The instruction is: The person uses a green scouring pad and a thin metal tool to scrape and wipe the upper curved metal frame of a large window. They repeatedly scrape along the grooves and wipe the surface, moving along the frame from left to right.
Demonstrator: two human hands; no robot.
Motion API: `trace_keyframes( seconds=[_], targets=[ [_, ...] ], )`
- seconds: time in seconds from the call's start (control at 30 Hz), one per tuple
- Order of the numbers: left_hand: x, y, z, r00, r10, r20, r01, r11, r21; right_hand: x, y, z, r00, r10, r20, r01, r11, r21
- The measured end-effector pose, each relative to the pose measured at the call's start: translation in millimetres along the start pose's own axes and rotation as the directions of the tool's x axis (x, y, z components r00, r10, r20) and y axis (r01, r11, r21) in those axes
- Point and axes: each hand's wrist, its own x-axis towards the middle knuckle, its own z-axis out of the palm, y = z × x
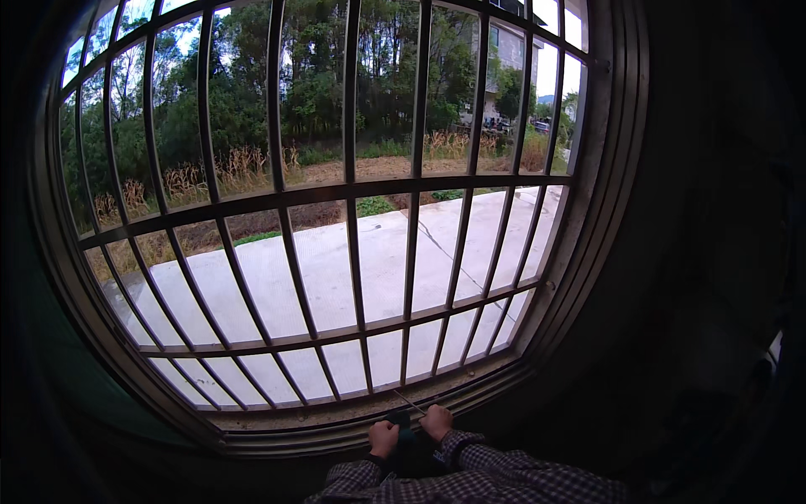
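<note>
My left hand (383,437) is closed on a dark piece of cloth (400,423) at the lower middle, just inside the window sill. To its right, my right hand (436,422) grips a thin rod (409,402), whose far end points up and left over the sill. What kind of tool the rod is, I cannot tell. The dark cloth hangs between my two hands, and its lower part is lost in shadow. Both of my forearms are in checked sleeves.
A large window with metal bars (356,264) stands before me, above its tracked sill frame (277,443). Outside lie a pale concrete surface (327,271), dry stalks, trees and a building. Dark green cloth (94,390) is at the left; the right side is very dark.
</note>
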Motion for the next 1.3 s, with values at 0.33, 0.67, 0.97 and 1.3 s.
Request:
trace_keyframes(
  seconds=[0.33,0.67,0.97,1.3],
  targets=[
    [-4,6,-3,0.999,0.022,-0.039,-0.023,1.0,-0.006,-2,11,12,0.98,-0.145,-0.135,0.147,0.989,0.008],
    [4,0,-1,0.998,0.056,0.035,-0.057,0.998,0.016,-27,56,-42,0.96,-0.219,-0.174,0.248,0.955,0.161],
    [8,9,-5,0.999,-0.043,0.034,0.043,0.999,-0.024,-135,189,-58,0.974,0.157,0.165,-0.136,0.982,-0.127],
    [5,6,-6,0.998,-0.052,0.027,0.052,0.999,-0.007,-19,5,-209,0.577,-0.607,-0.546,0.808,0.522,0.273]
  ],
)
